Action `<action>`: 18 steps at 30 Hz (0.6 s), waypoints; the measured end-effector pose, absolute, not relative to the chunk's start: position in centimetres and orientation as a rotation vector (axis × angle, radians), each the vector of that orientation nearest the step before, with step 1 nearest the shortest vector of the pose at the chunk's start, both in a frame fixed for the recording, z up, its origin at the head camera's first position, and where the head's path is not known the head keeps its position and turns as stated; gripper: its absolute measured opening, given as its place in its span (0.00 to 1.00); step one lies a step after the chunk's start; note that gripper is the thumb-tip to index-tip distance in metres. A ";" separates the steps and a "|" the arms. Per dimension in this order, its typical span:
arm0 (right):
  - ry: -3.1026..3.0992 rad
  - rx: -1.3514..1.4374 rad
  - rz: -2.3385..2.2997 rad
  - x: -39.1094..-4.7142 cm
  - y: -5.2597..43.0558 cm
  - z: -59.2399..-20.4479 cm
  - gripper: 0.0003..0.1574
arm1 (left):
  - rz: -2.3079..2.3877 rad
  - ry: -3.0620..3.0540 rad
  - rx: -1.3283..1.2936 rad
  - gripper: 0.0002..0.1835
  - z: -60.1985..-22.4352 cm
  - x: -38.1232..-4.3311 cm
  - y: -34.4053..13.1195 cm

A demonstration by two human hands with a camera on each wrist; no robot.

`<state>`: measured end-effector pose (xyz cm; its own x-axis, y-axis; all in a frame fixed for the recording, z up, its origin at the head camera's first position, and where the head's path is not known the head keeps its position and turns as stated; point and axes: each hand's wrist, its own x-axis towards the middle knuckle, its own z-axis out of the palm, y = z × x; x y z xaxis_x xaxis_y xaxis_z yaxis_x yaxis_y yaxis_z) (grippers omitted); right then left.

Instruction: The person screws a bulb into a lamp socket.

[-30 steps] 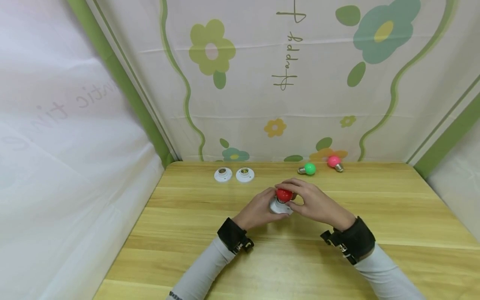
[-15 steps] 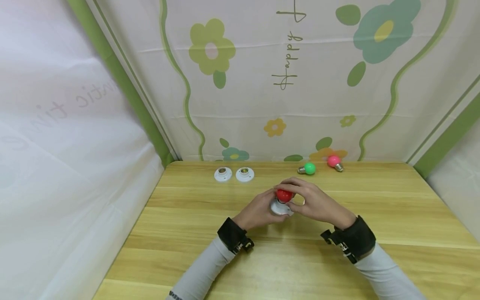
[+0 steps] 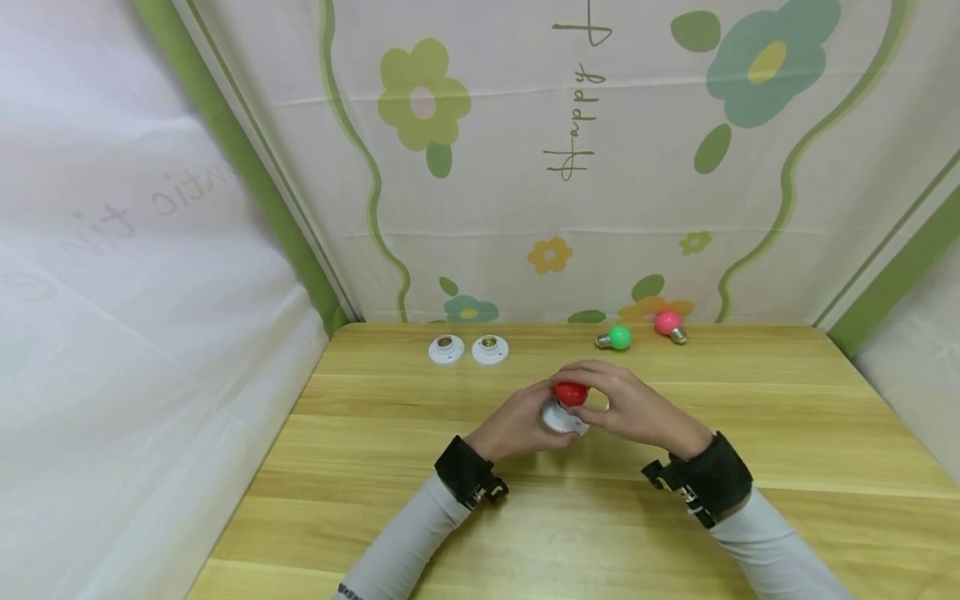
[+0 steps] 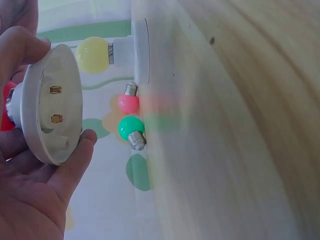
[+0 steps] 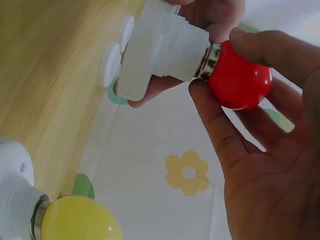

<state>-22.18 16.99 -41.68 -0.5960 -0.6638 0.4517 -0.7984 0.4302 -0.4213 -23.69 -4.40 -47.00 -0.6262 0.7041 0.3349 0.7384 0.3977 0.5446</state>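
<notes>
My left hand [image 3: 517, 423] grips the rim of a round white lamp holder [image 4: 60, 105], raised above the table with its underside and two brass contacts facing the left wrist camera. A red light bulb [image 5: 240, 77] sits base-first in the holder's mouth, a band of its metal thread still showing. The thumb and fingers of my right hand [image 3: 637, 407] pinch the red bulb around its globe, close to the thread. In the head view, fingers cover part of the bulb and the holder.
Two more white lamp holders [image 3: 490, 349] lie at the back left. A green bulb [image 3: 619, 337] and a pink bulb [image 3: 668, 323] lie at the back right. A yellow bulb [image 5: 80, 220] stands in another holder [image 5: 15, 175], hidden in the head view. Behind hangs a flowered curtain [image 3: 480, 167].
The red bulb and the lamp holder have shifted very slightly right and toward me, the right fingers moving with the bulb. Everything else stays in place.
</notes>
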 end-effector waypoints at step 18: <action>-2.519 1.161 0.834 -21.9 16.8 -41.5 0.32 | -1.030 -2.567 -1.325 0.35 -47.0 -23.6 -4.4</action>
